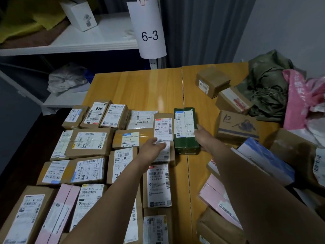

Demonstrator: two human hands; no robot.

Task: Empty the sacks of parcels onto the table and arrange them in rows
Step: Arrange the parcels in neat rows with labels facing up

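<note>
Several labelled cardboard parcels (88, 143) lie in rows on the left half of the wooden table (140, 88). A dark green box (185, 131) with a white label stands at the right end of a row. My right hand (204, 136) presses against its right side. My left hand (153, 148) hovers flat, fingers apart, over a small brown parcel (165, 154) just left of the green box. An olive green sack (269, 85) and a pink sack (302, 99) lie crumpled at the far right.
Unsorted parcels pile up on the right: brown boxes (212, 81), a box with a bird print (237, 125), a blue-and-white box (267, 157) and pink mailers (219, 201). White shelves (88, 39) with a "6-3" tag (149, 32) stand behind the table.
</note>
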